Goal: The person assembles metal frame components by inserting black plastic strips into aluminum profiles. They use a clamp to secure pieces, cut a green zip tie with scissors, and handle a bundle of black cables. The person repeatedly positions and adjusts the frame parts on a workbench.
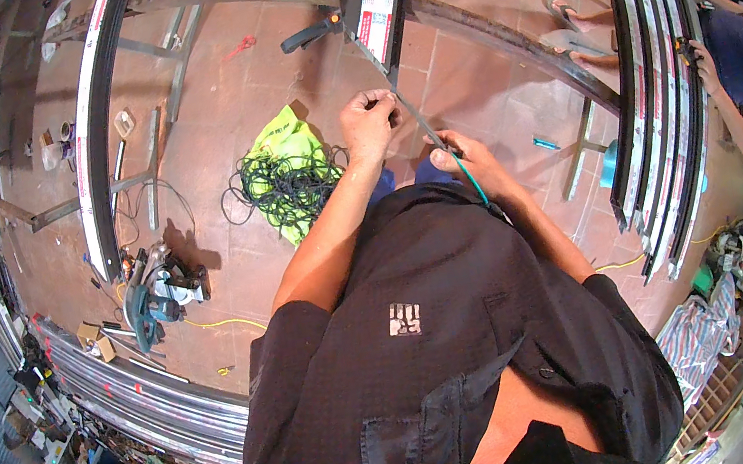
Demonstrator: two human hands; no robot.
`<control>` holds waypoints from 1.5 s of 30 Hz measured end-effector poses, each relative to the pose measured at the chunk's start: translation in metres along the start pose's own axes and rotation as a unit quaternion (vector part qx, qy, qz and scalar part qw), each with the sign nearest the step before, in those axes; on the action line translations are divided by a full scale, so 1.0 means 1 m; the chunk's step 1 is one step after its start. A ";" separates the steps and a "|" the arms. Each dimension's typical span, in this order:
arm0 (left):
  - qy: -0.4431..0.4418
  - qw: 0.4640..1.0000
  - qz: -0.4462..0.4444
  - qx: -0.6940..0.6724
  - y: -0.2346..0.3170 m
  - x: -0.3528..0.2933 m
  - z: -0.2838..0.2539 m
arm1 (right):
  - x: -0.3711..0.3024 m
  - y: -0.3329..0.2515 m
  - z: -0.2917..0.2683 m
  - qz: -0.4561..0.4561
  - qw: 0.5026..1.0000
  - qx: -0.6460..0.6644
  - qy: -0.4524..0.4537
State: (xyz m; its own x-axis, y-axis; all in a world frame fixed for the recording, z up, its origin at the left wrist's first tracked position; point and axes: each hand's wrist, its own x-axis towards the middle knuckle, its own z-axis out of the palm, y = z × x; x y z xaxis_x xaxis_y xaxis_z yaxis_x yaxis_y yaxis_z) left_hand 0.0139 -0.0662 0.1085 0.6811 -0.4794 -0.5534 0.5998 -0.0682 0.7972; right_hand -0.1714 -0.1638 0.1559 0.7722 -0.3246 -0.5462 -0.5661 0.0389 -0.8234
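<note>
Clamps (313, 33) at my twelve, cables (292, 184) at ten.
My right hand (468, 160) grips a strip (415, 117); left hand (370, 126) curls, hold unclear.

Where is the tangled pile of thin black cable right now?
In the head view, the tangled black cable lies left of centre, heaped over the bright yellow-green cloth on the reddish-brown tiled floor, just left of the left forearm.
</note>
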 end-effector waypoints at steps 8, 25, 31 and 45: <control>0.003 1.000 0.003 0.031 0.006 0.000 0.000 | 0.022 -0.002 0.012 -0.033 0.997 -0.049 0.048; 0.018 0.997 0.026 0.074 0.006 -0.006 0.004 | 0.017 -0.018 0.021 -0.061 0.977 -0.169 0.119; 0.023 0.999 0.032 0.022 -0.002 -0.002 0.004 | 0.011 -0.028 0.023 -0.032 0.953 -0.267 0.140; 0.008 1.000 0.025 -0.018 -0.004 -0.005 -0.003 | 0.018 -0.011 0.024 -0.036 0.951 -0.275 0.137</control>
State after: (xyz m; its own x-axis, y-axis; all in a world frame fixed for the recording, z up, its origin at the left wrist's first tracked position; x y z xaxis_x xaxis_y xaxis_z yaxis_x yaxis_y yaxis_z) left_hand 0.0092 -0.0610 0.1068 0.7165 -0.4682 -0.5171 0.5793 -0.0137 0.8150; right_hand -0.1440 -0.1476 0.1515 0.7538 -0.5440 -0.3686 -0.6374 -0.4688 -0.6115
